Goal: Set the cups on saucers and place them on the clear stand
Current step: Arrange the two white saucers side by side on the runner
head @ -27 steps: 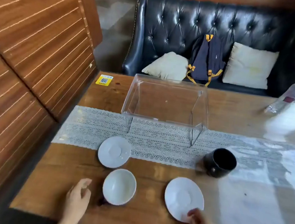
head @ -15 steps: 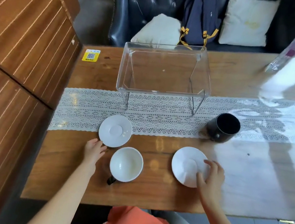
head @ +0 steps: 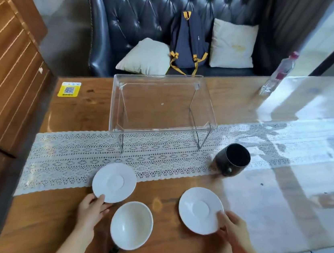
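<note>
Two white saucers lie on the wooden table [head: 247,201]. My left hand [head: 91,209] pinches the near edge of the left saucer [head: 114,182], which partly overlaps the lace runner [head: 158,156]. My right hand [head: 233,229] grips the near right edge of the right saucer [head: 200,210]. A white cup [head: 131,225] with a dark handle stands between my hands, empty. A black cup [head: 232,159] sits on the runner to the right. The clear stand [head: 162,102] rests further back, with nothing on it.
A plastic water bottle [head: 278,74] stands at the far right of the table. A yellow sticker [head: 69,89] marks the far left corner. Behind the table is a black leather sofa [head: 146,10] with two cushions and a backpack [head: 188,42]. Wood panelling runs along the left.
Both hands have moved forward from the table's near edge. The left hand has reached and taken hold of the left saucer's edge; the right hand grips the right saucer. The view shifted.
</note>
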Motion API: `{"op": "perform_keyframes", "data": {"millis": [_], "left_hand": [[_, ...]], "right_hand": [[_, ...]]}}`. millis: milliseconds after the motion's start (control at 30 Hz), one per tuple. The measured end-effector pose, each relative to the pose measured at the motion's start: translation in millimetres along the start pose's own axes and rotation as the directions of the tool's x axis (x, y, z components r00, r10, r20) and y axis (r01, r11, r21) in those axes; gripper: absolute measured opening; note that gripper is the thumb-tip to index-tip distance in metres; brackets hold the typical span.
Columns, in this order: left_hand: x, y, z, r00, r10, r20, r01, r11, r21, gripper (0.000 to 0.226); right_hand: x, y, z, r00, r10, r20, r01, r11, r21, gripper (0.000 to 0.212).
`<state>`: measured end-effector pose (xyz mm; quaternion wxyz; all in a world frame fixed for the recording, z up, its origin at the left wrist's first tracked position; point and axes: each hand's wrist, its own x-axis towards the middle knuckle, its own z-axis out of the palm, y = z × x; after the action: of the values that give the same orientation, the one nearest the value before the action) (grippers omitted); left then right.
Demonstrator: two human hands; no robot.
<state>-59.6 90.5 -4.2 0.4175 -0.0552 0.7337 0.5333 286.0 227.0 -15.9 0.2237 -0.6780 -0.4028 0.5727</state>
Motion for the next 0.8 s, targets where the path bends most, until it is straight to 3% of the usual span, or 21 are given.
{"op": "perform_keyframes", "data": {"millis": [200, 300, 433, 667, 800], "left_hand": [[-5.3, 10.2, 25.2, 0.986, 0.032, 0.163, -0.039, 0.998, 0.041, 0.015], [-1.1, 19.9, 44.1, 0.982, 0.027, 0.189, -0.037, 0.998, 0.050, 0.015], [9.3, 25.9, 62.5, 0.988, -0.007, 0.154, -0.004, 0.997, 0.072, 0.016], [9.5, 24.6, 63.3, 0.981, -0.079, 0.179, 0.004, 0.922, 0.387, 0.013], [8.2, 28.4, 63.6, 0.972, -0.089, 0.219, -0.021, 0.891, 0.454, 0.015]], "right_hand": [[14.1, -47.1, 33.2, 0.997, -0.038, 0.068, 0.032, 0.996, 0.084, 0.034], [23.4, -74.4, 52.3, 0.992, -0.071, 0.104, 0.059, 0.992, 0.112, 0.016], [38.2, -90.4, 62.0, 0.986, -0.095, 0.136, 0.078, 0.989, 0.126, 0.012], [62.4, -63.7, 61.5, 0.991, -0.064, 0.116, 0.056, 0.996, 0.071, 0.008], [70.5, -53.7, 59.6, 0.995, -0.086, 0.053, 0.084, 0.996, 0.035, 0.005]]}}
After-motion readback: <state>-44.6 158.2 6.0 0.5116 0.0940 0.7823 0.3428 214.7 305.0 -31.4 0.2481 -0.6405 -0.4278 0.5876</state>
